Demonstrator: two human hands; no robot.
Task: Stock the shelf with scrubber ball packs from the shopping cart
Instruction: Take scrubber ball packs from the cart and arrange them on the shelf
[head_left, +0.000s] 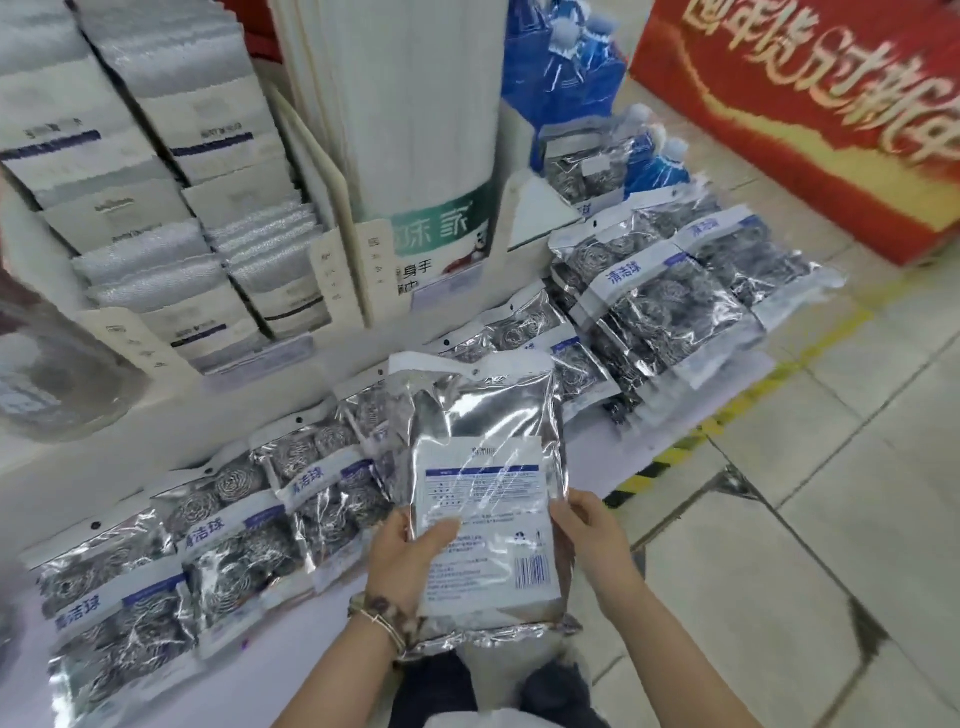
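Fingers (569, 512) of the right hand (589, 535) curled onto the right edge of a silver foil scrubber ball pack (483, 447) with a white printed back label, pinching it. Left hand (408, 553) gripping the opposite edge, thumb laid across the label, other fingers hidden behind the foil. Pack held upright between both hands, back side toward the camera (barcode at the lower right corner), in front of the low white shelf board (291, 670). Camouflage-patterned strap (382, 621) around the left wrist.

On the shelf board, a row of matching silver packs (234, 525) lying flat and face up, overlapping like tiles from lower left toward upper right, blue-and-white labels showing. Further right, at the end of the board, a taller stack of the same packs (670, 301), the top ones slightly askew. Behind the row, on a higher white tier, cardboard trays of grey folded cloths (156, 218), then a tall white bundle with a green band (415, 130), then blue packets (571, 62) (contents too blurred to tell).

Right of the shelf, pale square floor tiles (831, 571) with dark grout lines. Yellow-and-black striped tape (670, 457) on the floor beside the shelf end. Beyond it, a red banner with gold characters (810, 104) standing on the tiles. Dark trousers (441, 691) at the bottom edge, between the forearms.
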